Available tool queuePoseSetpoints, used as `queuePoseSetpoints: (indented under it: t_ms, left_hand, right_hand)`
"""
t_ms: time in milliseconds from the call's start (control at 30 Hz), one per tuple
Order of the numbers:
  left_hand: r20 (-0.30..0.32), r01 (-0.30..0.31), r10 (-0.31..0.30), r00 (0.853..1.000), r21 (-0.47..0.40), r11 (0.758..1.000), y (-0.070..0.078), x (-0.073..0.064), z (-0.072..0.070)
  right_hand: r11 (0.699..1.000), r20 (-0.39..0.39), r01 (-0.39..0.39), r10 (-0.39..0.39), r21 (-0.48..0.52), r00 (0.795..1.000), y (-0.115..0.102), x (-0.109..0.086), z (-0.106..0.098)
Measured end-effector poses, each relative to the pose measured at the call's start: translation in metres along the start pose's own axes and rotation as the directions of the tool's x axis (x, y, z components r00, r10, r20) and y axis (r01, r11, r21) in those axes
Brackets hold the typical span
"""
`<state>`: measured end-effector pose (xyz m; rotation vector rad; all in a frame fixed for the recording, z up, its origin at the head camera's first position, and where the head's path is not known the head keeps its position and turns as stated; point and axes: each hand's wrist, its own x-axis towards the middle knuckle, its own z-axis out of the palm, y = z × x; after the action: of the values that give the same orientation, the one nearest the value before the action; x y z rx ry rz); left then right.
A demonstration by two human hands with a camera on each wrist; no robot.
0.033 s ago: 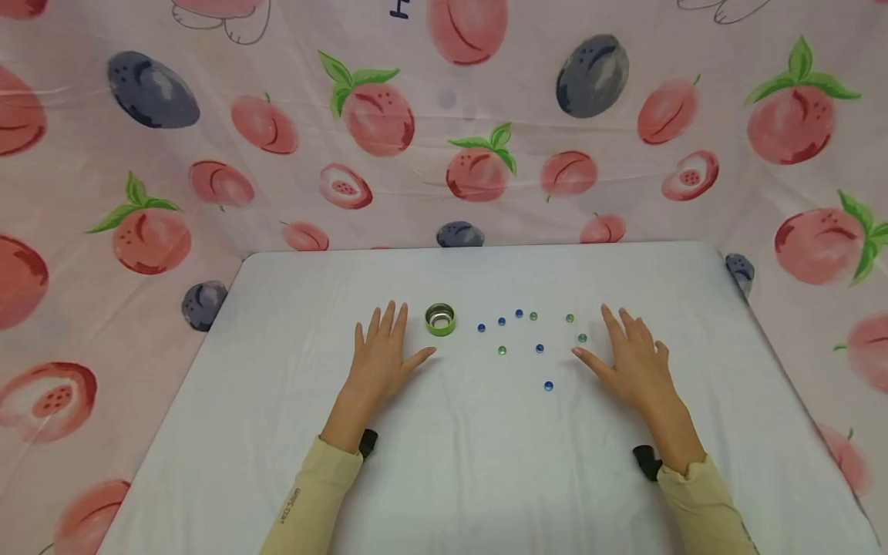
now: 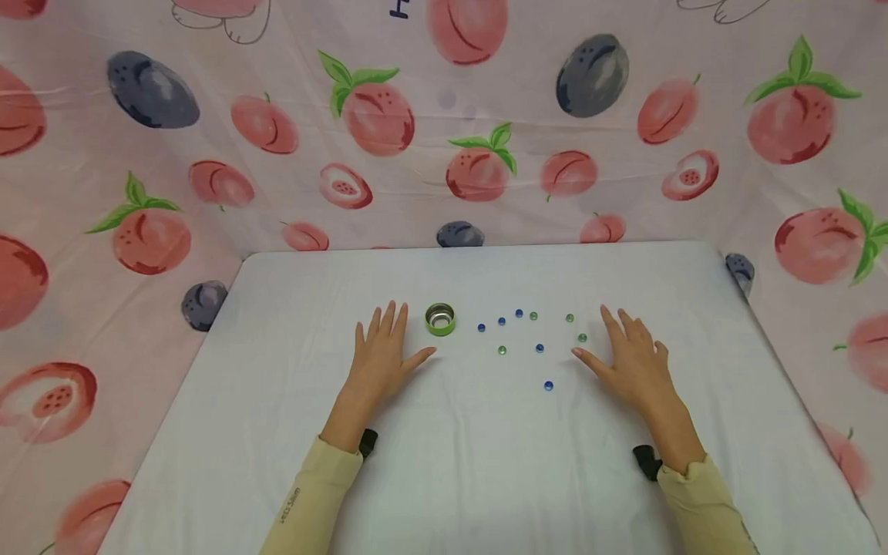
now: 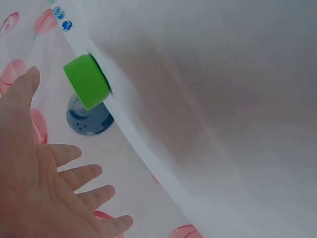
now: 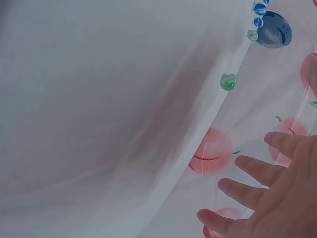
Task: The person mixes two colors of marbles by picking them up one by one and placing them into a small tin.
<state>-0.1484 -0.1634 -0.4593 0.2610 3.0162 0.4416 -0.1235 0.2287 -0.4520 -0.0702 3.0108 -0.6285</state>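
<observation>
My left hand [image 2: 380,358] is spread over the white table, fingers apart and holding nothing. Just right of its fingertips stands a small round green cup [image 2: 440,331] with a shiny metal inside, its mouth facing up; its plain green side [image 3: 89,82] shows in the left wrist view. Blue glass marbles [image 2: 539,348] and green glass marbles [image 2: 502,350] lie scattered between the cup and my right hand [image 2: 634,366]. That hand is also spread and holds nothing, its thumb tip close to a green marble [image 2: 582,338]. In the right wrist view a green marble [image 4: 229,82] appears beyond the fingers.
A white cloth [image 2: 451,478] covers the table. Behind it and on both sides hangs a pink curtain [image 2: 513,100] printed with peaches and dark fruits. The nearest blue marble [image 2: 549,386] sits apart from the others, toward the front.
</observation>
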Motion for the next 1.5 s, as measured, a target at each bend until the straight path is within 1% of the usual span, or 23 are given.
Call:
queuePoseSetpoints:
  t_ms: [200,400,500,633,767,833,1000,1133,1367,1500]
  left_hand:
    - [0.008,-0.015,0.015,1.000,-0.006,1.000,0.000,0.001,0.000]
    - [0.013,-0.042,0.042,0.999,-0.032,0.999,0.000,0.006,0.002]
    - [0.012,-0.053,0.054,0.998,-0.066,0.996,0.002,0.010,0.002]
    - [-0.003,-0.063,0.063,0.998,-0.147,0.987,0.004,0.016,0.002]
    - [-0.016,-0.046,0.044,0.999,-0.254,0.966,0.005,0.020,0.004]
    - [-0.022,-0.032,0.027,0.999,-0.309,0.951,0.005,0.023,0.005]
    - [-0.049,-0.022,0.002,0.999,-0.405,0.914,0.005,0.029,0.007]
    - [-0.079,-0.029,-0.008,0.997,-0.451,0.892,0.005,0.034,0.010]
    - [-0.144,-0.064,-0.014,0.990,-0.524,0.849,0.006,0.039,0.016]
    - [-0.161,-0.068,-0.028,0.987,-0.560,0.826,0.007,0.042,0.020]
  right_hand:
    - [1.000,0.018,0.009,-0.008,-0.005,1.000,0.001,0.001,0.002]
    - [0.998,-0.015,0.061,-0.061,-0.003,0.998,0.002,0.002,0.001]
    - [0.995,-0.038,0.098,-0.097,0.014,0.995,0.003,0.003,0.000]
    - [0.991,-0.046,0.130,-0.128,0.036,0.991,0.005,0.008,-0.001]
    - [0.987,-0.034,0.142,-0.140,0.079,0.990,0.007,0.012,-0.003]
    - [0.984,-0.027,0.147,-0.145,0.102,0.989,0.007,0.014,-0.005]
    - [0.978,-0.010,0.161,-0.161,0.134,0.987,0.007,0.020,-0.007]
    - [0.977,-0.002,0.158,-0.160,0.145,0.987,0.007,0.023,-0.008]
    - [0.979,0.001,0.137,-0.139,0.151,0.990,0.007,0.027,-0.008]
    - [0.975,-0.005,0.143,-0.144,0.172,0.990,0.008,0.030,-0.008]
